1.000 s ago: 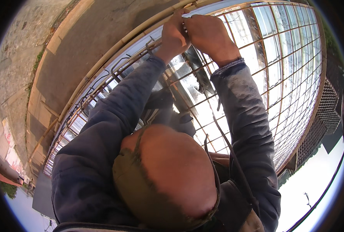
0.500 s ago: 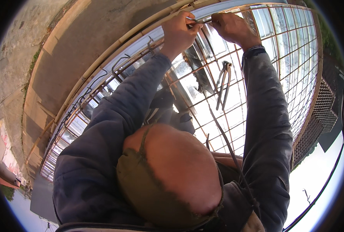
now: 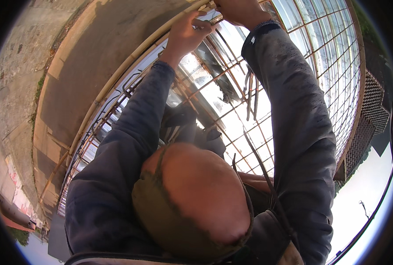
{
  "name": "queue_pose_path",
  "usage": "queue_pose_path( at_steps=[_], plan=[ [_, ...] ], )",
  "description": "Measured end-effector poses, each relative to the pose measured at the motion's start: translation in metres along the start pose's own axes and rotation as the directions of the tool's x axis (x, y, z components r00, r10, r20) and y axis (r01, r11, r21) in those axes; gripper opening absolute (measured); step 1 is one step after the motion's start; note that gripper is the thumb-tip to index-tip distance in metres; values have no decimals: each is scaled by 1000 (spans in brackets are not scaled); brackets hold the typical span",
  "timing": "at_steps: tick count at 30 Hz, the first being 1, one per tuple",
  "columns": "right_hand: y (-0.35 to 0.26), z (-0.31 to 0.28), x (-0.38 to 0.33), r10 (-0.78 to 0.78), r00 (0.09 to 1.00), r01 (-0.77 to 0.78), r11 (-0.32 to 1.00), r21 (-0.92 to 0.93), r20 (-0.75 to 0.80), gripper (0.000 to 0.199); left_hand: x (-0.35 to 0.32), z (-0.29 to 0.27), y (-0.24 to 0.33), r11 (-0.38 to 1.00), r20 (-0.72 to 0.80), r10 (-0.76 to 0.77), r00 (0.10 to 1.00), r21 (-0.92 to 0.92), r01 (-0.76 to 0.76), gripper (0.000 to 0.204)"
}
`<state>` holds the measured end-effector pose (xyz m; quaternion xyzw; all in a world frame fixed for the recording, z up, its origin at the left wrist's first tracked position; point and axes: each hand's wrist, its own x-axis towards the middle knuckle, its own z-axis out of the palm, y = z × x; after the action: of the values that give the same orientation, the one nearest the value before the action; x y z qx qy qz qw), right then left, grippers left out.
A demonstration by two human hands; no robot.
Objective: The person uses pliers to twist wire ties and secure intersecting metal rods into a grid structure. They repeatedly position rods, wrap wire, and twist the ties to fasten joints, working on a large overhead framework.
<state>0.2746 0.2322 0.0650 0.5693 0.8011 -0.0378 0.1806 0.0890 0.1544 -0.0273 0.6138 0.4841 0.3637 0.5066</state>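
My left hand [image 3: 188, 37] is at the upper middle, beside the long pole [image 3: 139, 48] along the frame's edge. Its fingers are bent but apart, with a gap between them, and I see nothing gripped there. My right hand [image 3: 241, 11] is just to the right and farther up, partly cut off by the top of the picture. Its fingers are closed; what they hold is too small or hidden to make out. Long-handled pliers [image 3: 250, 95] lie on the rusty bar grid [image 3: 313, 53], their head covered by my right sleeve.
Bright, reflective sheets lie under the grid. Bent dark bars [image 3: 130, 86] stick out along its left side. A loose dark rod [image 3: 260, 159] slants toward my body. Left of the pole is a paved ground [image 3: 59, 88]; tiled roofs [image 3: 368, 101] show at the far right.
Both hands have shifted left and upward, the right one partly leaving the picture. The left fingers have parted from the thin wire between the hands. My right sleeve now covers the pliers' head.
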Motion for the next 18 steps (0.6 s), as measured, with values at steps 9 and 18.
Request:
queue_pose_path(
  at_steps=[9,18],
  plan=[
    [36,23,-240,189,961,-269,812,519,202,20,38,-4,18,918,130,-69,989,397,12,69],
    [-28,153,-330,288,927,-374,659,652,241,49,70,-13,53,928,98,8,995,371,-44,39]
  ],
)
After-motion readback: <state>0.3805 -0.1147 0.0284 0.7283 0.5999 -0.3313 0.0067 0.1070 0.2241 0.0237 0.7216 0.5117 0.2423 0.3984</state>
